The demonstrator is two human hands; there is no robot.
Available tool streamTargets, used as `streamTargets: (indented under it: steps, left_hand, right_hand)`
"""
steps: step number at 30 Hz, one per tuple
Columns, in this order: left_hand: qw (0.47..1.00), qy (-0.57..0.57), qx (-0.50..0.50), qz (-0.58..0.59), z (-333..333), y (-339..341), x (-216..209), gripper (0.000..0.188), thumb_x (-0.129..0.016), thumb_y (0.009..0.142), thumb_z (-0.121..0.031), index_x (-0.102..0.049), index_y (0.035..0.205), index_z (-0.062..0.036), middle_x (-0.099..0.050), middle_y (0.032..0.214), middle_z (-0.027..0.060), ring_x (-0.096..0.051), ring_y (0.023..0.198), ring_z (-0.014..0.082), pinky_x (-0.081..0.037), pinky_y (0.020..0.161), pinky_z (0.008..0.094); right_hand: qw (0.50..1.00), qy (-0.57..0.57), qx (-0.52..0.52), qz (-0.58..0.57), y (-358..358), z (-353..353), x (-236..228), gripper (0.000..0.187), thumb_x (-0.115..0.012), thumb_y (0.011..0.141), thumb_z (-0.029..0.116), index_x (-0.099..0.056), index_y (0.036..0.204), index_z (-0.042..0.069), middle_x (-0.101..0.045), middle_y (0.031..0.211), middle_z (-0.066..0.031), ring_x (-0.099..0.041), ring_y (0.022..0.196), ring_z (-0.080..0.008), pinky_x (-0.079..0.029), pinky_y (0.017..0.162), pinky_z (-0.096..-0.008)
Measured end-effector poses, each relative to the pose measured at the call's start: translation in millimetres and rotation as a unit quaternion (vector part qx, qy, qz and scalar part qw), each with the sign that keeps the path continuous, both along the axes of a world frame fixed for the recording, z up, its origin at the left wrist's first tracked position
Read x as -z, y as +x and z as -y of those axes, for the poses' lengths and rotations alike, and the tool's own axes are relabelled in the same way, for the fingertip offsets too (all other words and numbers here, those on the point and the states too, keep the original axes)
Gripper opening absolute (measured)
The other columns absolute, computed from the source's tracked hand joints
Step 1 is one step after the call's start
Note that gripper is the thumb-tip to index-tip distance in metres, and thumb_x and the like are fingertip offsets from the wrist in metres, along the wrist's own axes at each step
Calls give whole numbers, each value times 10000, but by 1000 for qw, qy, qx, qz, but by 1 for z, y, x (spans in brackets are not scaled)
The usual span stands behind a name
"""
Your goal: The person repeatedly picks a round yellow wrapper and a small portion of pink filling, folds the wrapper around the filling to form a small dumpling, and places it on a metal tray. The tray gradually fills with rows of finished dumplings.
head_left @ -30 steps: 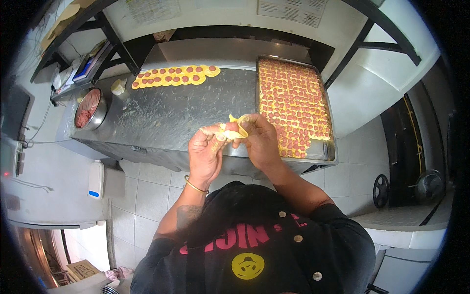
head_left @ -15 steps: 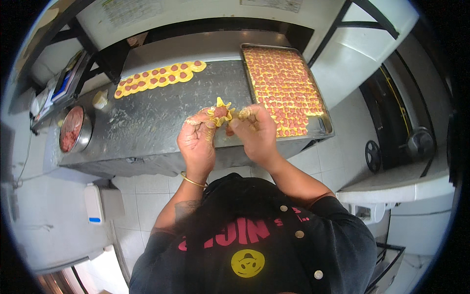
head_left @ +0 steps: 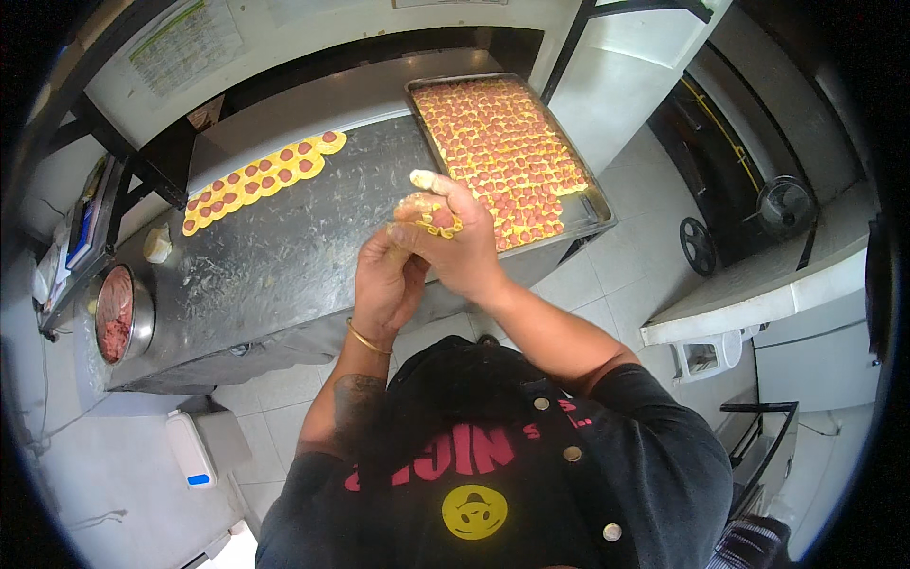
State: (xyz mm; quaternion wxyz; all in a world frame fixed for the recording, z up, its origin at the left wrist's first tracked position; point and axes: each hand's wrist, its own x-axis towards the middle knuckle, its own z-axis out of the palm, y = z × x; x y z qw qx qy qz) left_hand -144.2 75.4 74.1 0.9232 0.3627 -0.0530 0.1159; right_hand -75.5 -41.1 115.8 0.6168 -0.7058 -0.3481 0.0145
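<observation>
A small open-topped dumpling (head_left: 440,220), a frilled yellow wrapper around pink meat filling, is held between my two hands over the table's near edge. My right hand (head_left: 464,248) curls around the dumpling, its thumb and fingers closed against the wrapper. Close below and to the left, my left hand (head_left: 381,283) has its fingers bent up to the same dumpling; their tips are partly hidden behind the right hand. Pale dough or flour sticks to the fingertips. At the far left of the table lie overlapping yellow wrapper rounds (head_left: 254,184), each with a dab of pink meat.
A metal tray (head_left: 599,207) packed with rows of similar dumplings stands on the right of the dusty grey table (head_left: 284,251). To the left are a steel bowl (head_left: 142,318) of pink minced meat and a small whitish lump (head_left: 157,247). A black frame (head_left: 123,152) rises at the back left.
My right hand has moved in from beside the dumpling and closed around it. My left hand's fingers are now partly covered. The view has turned, shifting the table and tray leftward.
</observation>
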Motion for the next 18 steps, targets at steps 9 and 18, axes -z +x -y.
streamTargets:
  steps: [9, 18]
  left_hand:
    - [990, -112, 43, -77, 41, -29, 39, 179, -629, 1037, -131, -699, 1173, -38, -718, 1178, 60, -678, 1089, 181, -553, 980, 341]
    - [993, -50, 32, -105, 94, 6, 54, 213, -599, 1041, -176, -715, 1156, -39, -716, 1224, 70, -671, 1136, 213, -525, 1015, 389]
  right_hand:
    - [990, 34, 24, -132, -27, 29, 35, 504, -861, 816, 196, -575, 1199, 37, -670, 946, -48, -648, 889, -151, -542, 823, -324]
    - [993, -19, 31, 109, 23, 90, 47, 371, -832, 777, 190, -620, 1043, 42, -675, 964, -138, -677, 878, -343, -553, 805, -417]
